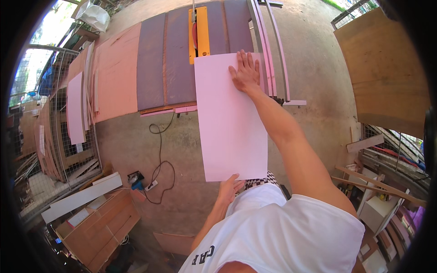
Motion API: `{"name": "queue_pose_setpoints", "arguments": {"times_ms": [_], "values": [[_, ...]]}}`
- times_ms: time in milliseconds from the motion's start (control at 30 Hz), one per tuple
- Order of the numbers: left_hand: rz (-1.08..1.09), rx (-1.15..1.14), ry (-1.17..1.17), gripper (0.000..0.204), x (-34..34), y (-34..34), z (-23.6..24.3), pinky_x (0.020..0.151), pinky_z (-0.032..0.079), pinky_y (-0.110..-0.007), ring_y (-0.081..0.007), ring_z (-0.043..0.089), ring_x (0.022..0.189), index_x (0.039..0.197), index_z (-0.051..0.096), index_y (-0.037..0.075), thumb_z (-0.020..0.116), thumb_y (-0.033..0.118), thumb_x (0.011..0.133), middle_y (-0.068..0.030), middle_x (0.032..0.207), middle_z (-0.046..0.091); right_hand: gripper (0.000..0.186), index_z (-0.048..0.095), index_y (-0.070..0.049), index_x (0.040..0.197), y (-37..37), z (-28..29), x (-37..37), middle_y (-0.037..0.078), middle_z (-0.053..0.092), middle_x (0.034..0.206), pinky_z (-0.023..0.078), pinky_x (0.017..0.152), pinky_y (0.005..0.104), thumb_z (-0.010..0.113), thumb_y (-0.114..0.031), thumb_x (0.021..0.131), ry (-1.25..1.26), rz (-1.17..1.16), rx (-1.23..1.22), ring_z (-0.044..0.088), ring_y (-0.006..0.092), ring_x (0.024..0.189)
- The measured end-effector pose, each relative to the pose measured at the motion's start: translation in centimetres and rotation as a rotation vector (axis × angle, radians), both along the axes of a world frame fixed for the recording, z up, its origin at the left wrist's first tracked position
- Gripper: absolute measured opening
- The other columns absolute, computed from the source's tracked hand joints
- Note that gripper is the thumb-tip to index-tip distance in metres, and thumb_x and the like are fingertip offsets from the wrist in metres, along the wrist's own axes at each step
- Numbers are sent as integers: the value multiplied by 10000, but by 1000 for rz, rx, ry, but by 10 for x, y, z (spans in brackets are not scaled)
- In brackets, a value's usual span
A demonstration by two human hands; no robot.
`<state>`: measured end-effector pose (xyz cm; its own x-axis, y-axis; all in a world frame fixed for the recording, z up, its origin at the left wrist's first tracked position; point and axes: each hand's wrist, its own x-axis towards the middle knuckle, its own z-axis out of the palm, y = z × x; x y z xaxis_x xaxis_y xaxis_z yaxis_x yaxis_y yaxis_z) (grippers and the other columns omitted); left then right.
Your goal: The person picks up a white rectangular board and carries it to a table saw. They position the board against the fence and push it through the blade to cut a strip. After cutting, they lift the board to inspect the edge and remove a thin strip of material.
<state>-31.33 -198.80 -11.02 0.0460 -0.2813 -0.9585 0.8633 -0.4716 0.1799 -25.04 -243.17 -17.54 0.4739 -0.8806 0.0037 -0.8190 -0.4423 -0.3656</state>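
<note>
Right now, the white panel (223, 118) lies partly on the saw table (152, 59), its far end on the tabletop and its near part jutting past the table's front edge toward the person. The right hand (246, 73) rests flat, palm down, on the panel's far end above the table, its fingers extended and slightly apart, gripping nothing. In front of the table, the left hand (230, 187) touches the panel's near edge with its thumb up at the rim; whether its fingers clamp the panel from below, I cannot tell. Set into the table, a yellow plate (204, 34) meets the panel's far left corner, and metal rails (264, 50) run along the table's right side. A pinkish board (117, 68) adjoins the table's left side, while a black cord (160, 150) curls across the floor in front of it.
</note>
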Motion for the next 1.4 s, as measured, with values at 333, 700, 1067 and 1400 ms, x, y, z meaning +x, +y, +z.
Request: {"name": "queue_pose_setpoints", "arguments": {"times_ms": [333, 700, 1067, 1400], "values": [[-139, 25, -64, 668, 15, -34, -1, 991, 636, -423, -405, 728, 1184, 1455, 468, -185, 589, 393, 1143, -356, 1353, 647, 803, 195, -116, 1754, -34, -1, 16, 60, 145, 1844, 7, 1368, 506, 363, -559, 1106, 27, -3, 10, 57, 272, 1707], [-155, 18, -134, 606, 18, -56, 1, 961, 642, -441, -403, 738, 1153, 1454, 466, -157, 531, 373, 1169, -345, 1296, 668, 810, 166, -124, 1762, -56, -2, 27, 42, 120, 1851, 21, 1369, 505, 335, -581, 1115, 83, -2, 2, 50, 260, 1709], [-118, -28, -144, 664, 23, -65, 3, 938, 658, -428, -405, 751, 1103, 1414, 454, -219, 583, 374, 1147, -380, 1262, 662, 807, 156, -125, 1764, -65, -4, 31, 38, 111, 1851, 10, 1370, 496, 324, -579, 1118, 92, -4, 5, 37, 252, 1709], [-98, -43, -150, 410, 27, -76, 8, 928, 656, -400, -380, 761, 1103, 1270, 558, -212, 573, 153, 1083, -320, 1217, 700, 811, 151, -118, 1763, -77, -3, 37, 48, 117, 1850, 3, 1369, 506, 341, -571, 1118, 68, 0, 3, 32, 256, 1710]]}}
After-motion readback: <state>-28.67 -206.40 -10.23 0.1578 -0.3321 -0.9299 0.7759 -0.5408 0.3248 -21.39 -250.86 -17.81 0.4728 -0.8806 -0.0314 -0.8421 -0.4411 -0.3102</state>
